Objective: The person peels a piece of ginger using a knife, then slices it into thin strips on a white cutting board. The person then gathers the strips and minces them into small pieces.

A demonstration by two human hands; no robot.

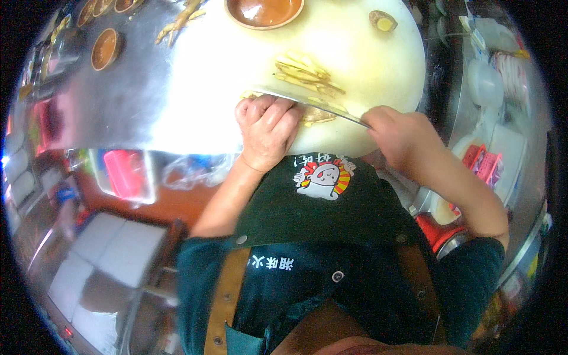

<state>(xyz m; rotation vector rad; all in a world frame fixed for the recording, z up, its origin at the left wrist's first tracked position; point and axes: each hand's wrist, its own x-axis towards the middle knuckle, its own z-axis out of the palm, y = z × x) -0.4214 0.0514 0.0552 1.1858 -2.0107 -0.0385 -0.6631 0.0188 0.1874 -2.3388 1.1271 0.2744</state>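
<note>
My right hand [395, 137] is closed around the handle end of a kitchen knife [319, 107], whose blade runs left across a round cutting board [390, 66]. With curled fingers, my left hand [268, 126] presses pale yellow pieces, apparently ginger, against the board beside the blade. Its knuckles are next to the blade's left part; most of what lies beneath is hidden. Ginger slices [317, 116] lie just right of these fingers, under and before the blade. Beyond the knife is a pile of ginger strips [306, 73]. A cut ginger piece [383, 21] rests at the board's far right.
A brown bowl [266, 13] stands at the board's far edge. On the metal counter [133, 97] to the left are a smaller brown bowl [105, 49] and chicken feet or ginger-like pieces [182, 22], unclear which. Below the counter sits a white bin [153, 177] with a pink container [124, 173].
</note>
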